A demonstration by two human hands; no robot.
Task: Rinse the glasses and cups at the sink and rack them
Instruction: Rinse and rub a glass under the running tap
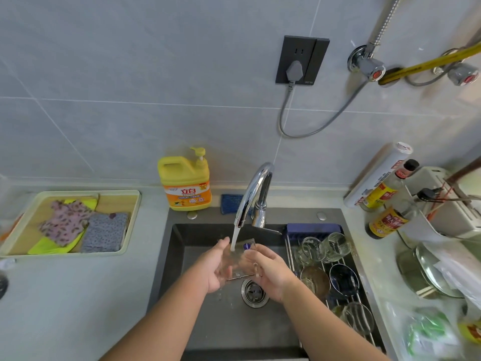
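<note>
Clear glass is slippery when wet, and the glass (238,257) being rinsed sits between both hands over the middle of the sink (208,321), straight above the drain (254,293). The left hand (217,269) cradles it from the left with its fingers (224,272) curled underneath. The right hand (268,272) wraps it from the right, fingers (256,267) bent round the wall. Neither hand is open; both have hold of the one glass. Water (235,238) from the tap (253,194) falls onto it near the rim, close to a small purple sticker (246,246).

To do this step well, the person should probably tilt the mouth toward the stream so water runs inside, then turn the glass slowly so every side gets flushed. One hand ought to hold firmly while the other rubs. Holding it low in the sink would limit splashing and soften any drop.

The rack (289,252) lies along the right side of the sink, already carrying two clear glasses (335,246), a dark cup (343,280), a brown cup (316,280) and another glass (360,317) at the near end. Emptying the glass before carrying it across, and setting it mouth down without knocking its neighbours, looks like the careful way. Which slot is free is hard to tell.
</note>
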